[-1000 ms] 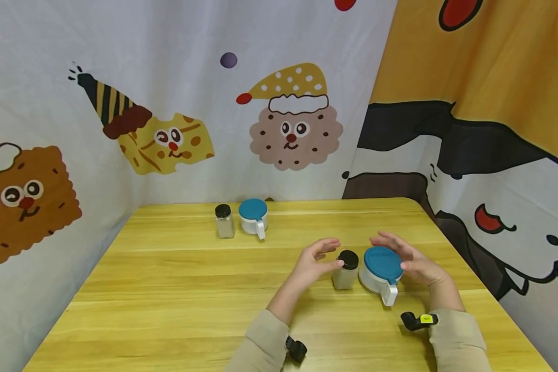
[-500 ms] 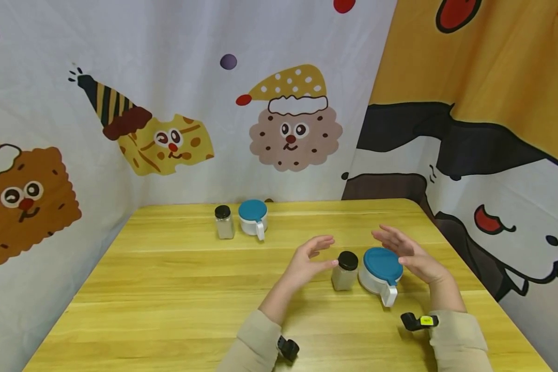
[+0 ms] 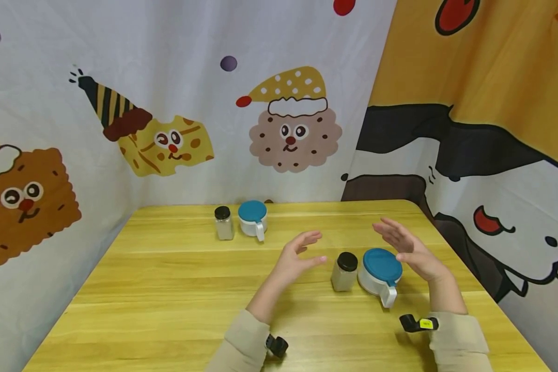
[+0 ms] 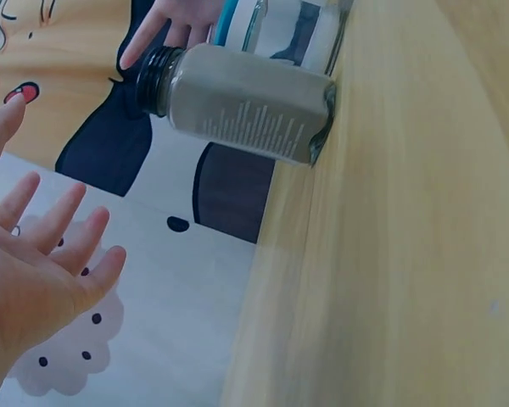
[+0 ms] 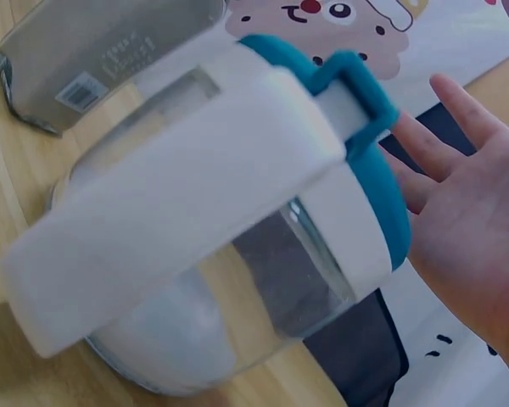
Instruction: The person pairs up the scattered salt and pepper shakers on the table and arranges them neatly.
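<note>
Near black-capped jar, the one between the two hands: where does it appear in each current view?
Head: right of centre; the near jar stands just left of the near blue-lidded container.
Left wrist: top centre, the near jar sideways in the picture, cap to the left.
Right wrist: upper-left corner, cut off by the top edge.
Shared landmark: the near blue-lidded container, partly hidden in the left wrist view.

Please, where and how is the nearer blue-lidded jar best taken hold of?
Probably by its white handle, coming from the near side: the handle juts out that way, while the black-capped bottle stands close to the left of the jar.
</note>
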### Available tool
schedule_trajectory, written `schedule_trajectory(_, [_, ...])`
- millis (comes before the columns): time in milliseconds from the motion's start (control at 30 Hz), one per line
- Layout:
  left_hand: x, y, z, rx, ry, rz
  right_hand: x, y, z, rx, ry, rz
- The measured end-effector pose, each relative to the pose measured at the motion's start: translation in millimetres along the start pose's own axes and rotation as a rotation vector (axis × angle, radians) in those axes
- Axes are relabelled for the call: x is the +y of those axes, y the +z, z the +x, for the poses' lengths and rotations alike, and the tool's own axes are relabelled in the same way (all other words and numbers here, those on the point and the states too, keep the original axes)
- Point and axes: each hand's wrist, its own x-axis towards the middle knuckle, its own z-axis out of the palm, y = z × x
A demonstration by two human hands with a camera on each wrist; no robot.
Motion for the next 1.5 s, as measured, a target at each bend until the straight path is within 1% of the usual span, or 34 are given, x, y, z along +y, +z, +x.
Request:
schedule_trajectory(133, [3.3, -6.2, -1.7, 0.008, -0.014, -0.004, -4, 3, 3.1, 0.039, -0.001, -0.031])
schedule_trajectory(200, [7.4, -8.8, -3.1, 0.008, -0.023, 0.000, -5, 5, 4.6, 0.067, 0.003, -0.041])
schedule_trajectory(300, [22.5, -13.0, -7.8, 0.008, -0.022, 0.009, -7, 9, 6.5, 0.106, 0.016, -0.056])
schedule_trajectory(433, [43.1, -18.4, -13.9, 0.011, -0.010, 0.029, -11, 15, 9.3, 0.142, 0.009, -0.091])
schedule_trajectory(500, [47.1, -20.7, -15.5, 0.015, -0.005, 0.036, -14, 18, 11.5, 0.157, -0.002, -0.107])
schedule_trajectory(600, [50.0, -24.6, -17.0, 0.019, 0.005, 0.046, -17, 22, 15.4, 0.180, -0.015, -0.117])
schedule_trajectory(867, [51.9, -35.7, -19.4, 0.034, 0.031, 0.059, -24, 33, 23.7, 0.236, -0.029, -0.164])
schedule_trajectory(967, [54.4, -39.9, -20.6, 0.032, 0.027, 0.059, -25, 36, 25.8, 0.249, -0.047, -0.163])
schedule_trajectory(1067, [57.3, -43.8, -21.9, 0.035, 0.019, 0.066, -25, 39, 27.5, 0.292, -0.051, -0.165])
schedule_trajectory(1167, [59.6, -47.1, -22.6, 0.057, 0.019, 0.083, -26, 41, 29.0, 0.358, -0.033, -0.178])
schedule_trajectory(1300, [62.2, -51.8, -23.0, 0.099, 0.018, 0.098, -29, 45, 31.3, 0.444, 0.010, -0.209])
schedule_trajectory(1400, [64.0, -55.9, -23.1, 0.120, 0.004, 0.108, -31, 49, 33.2, 0.486, 0.042, -0.244])
schedule_trajectory(1500, [65.3, -59.6, -23.0, 0.132, -0.002, 0.121, -33, 52, 34.8, 0.511, 0.064, -0.281])
